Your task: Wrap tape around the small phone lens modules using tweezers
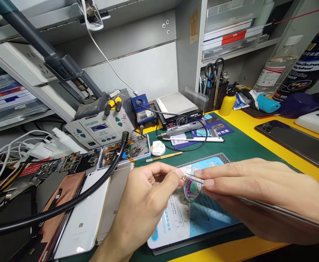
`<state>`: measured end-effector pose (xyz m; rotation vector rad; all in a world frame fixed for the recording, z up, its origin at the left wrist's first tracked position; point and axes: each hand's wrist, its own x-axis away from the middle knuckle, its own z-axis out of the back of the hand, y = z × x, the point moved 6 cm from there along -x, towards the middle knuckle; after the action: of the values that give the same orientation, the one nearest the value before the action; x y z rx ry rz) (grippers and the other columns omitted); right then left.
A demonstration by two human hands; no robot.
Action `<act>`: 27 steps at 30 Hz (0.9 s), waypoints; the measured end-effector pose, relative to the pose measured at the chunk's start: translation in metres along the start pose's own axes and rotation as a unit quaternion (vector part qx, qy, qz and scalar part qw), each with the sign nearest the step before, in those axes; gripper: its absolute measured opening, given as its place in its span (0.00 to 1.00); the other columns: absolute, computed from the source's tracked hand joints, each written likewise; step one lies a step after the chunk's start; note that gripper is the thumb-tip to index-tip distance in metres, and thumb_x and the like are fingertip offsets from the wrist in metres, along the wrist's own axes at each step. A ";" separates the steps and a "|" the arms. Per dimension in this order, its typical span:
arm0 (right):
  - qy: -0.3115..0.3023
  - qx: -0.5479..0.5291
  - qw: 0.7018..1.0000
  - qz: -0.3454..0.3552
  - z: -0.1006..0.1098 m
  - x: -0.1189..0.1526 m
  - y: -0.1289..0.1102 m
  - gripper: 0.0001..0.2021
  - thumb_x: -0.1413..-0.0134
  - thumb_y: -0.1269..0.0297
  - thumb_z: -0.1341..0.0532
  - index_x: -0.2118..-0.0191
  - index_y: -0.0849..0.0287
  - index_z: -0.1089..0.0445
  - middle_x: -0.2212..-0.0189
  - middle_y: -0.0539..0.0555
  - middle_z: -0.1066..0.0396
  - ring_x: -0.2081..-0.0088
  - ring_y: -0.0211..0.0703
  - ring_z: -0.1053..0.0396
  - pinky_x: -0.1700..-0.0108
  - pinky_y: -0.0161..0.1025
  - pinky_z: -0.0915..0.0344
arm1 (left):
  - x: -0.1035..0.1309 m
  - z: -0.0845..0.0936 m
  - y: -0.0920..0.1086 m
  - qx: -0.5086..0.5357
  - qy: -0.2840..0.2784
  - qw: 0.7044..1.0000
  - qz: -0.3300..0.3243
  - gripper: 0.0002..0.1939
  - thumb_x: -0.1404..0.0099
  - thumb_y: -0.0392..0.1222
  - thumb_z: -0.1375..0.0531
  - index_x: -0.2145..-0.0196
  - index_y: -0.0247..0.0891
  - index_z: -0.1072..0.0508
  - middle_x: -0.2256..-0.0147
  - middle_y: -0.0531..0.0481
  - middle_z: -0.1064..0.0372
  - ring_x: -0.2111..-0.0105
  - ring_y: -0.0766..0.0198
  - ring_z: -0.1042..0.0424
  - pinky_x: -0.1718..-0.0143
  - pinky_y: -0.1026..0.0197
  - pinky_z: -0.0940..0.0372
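Left hand [145,205]: closed to a narrow pinch, thumb and forefinger on a bit of copper-coloured wire [185,177].
Right hand [244,185]: fingers nearly straight, held together around a slim metal tool [194,178]; far end shows below the hand, pointing lower right.
Tool tip: at the wire, right by the left fingertips; exact contact too small to tell.
Spool [192,189]: small, round, greenish with a purple label, between the hands, just below the wire. Can't tell if it hangs or rests on the card.
Card [176,227]: blue and white, stained, under the hands, on a grey perforated plate [224,157].
Mat [247,147]: green, under the plate, on a yellow surface [211,251].
Hose [94,195]: black, arching over the phones at left, including a white phone [80,214].
Tray [149,145]: loose small parts inside, in front of the grey station [102,127].
Brush [166,157]: gold handle, lying near a white round pad [158,148].
Bottle [228,102]: yellow, upright, beside the black mesh cup [215,95] with scissors [209,71].
Dark phone [298,143]: far right, lying flat.
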<state>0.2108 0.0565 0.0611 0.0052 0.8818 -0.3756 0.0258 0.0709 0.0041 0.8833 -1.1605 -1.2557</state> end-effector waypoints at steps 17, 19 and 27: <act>-0.060 -0.020 0.998 -0.010 -0.005 0.019 0.007 0.16 0.37 0.78 0.36 0.46 0.59 0.25 0.49 0.54 0.17 0.53 0.40 0.18 0.45 0.24 0.27 | 0.002 0.000 0.005 -0.021 0.000 1.000 0.000 0.14 0.33 0.51 0.36 0.70 0.39 0.19 0.83 0.57 0.35 0.80 0.68 0.39 0.76 0.63 0.46; -0.028 -0.024 0.999 -0.007 -0.001 0.010 0.005 0.11 0.38 0.76 0.35 0.52 0.60 0.24 0.56 0.54 0.15 0.58 0.39 0.16 0.49 0.22 0.26 | 0.001 0.000 0.005 -0.020 -0.004 1.000 -0.002 0.14 0.33 0.51 0.36 0.70 0.39 0.19 0.83 0.57 0.35 0.80 0.68 0.40 0.76 0.63 0.46; 0.054 -0.103 0.983 -0.139 -0.001 0.006 0.010 0.09 0.41 0.77 0.34 0.58 0.58 0.22 0.63 0.51 0.14 0.65 0.39 0.16 0.61 0.24 0.21 | 0.001 -0.002 0.008 -0.004 -0.009 1.000 -0.024 0.13 0.34 0.48 0.35 0.72 0.38 0.21 0.82 0.56 0.36 0.79 0.69 0.41 0.77 0.64 0.47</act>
<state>0.2162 0.0641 0.0543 -0.2937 1.0296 -0.5469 0.0300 0.0711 0.0113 0.9011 -1.1538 -1.3079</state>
